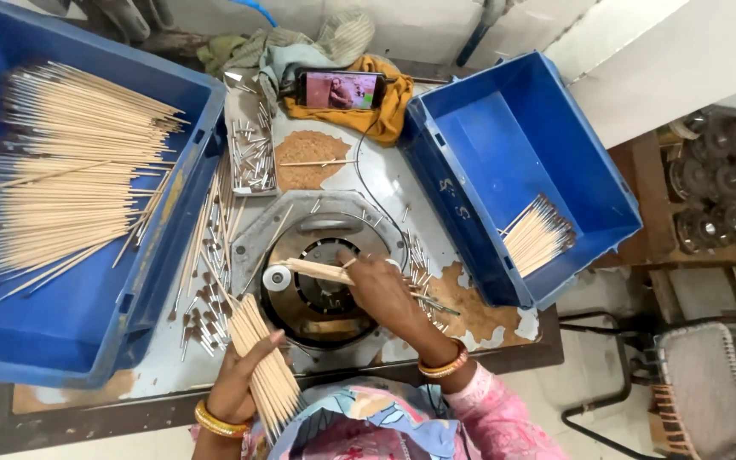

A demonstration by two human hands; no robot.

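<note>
Beside blue bins [517,145], loose ferrules [253,153]

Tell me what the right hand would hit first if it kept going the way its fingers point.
Probably the white round knob at the round metal machine's left rim; the right hand points leftward, though depth is unclear.

Lighting was bright, even and diffuse, shadows soft. White wall [692,60] at upper right ran near overexposed. Wide-angle lens bowed the edges. Centre was sharp, slight softness toward corners.
</note>
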